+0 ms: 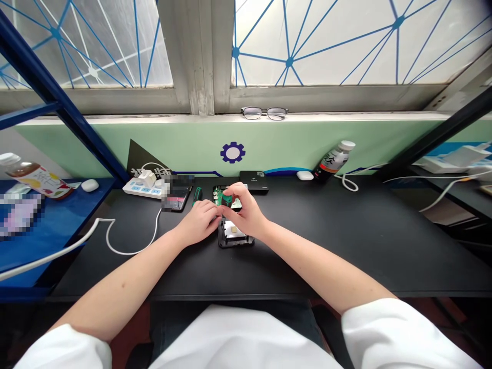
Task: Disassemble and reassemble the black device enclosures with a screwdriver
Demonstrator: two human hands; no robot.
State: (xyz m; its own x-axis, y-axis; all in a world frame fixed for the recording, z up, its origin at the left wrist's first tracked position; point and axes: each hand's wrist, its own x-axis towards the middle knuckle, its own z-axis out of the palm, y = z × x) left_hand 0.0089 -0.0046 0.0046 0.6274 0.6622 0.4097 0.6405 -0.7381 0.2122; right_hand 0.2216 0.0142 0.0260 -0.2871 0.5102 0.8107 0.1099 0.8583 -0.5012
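Observation:
An opened black electronic device [236,243] lies on the desk, with a green circuit board [219,196] at its far end and a white part with a small tan square in the near end. My right hand [248,210] grips the green and black handle of a screwdriver [227,200] above the device. The screwdriver's tip is hidden behind my fingers. My left hand [200,221] is at the device's left edge, fingers curled together and close to the screwdriver; what they pinch is hidden. Beyond it lies a second green-handled screwdriver [197,194].
A black box [253,182] sits behind the device. To the left are a phone [180,197], a power strip [144,188] and a white cable [126,252]. A dark bottle [333,161] and a white case [305,175] stand at the back right. Glasses [264,113] rest on the sill.

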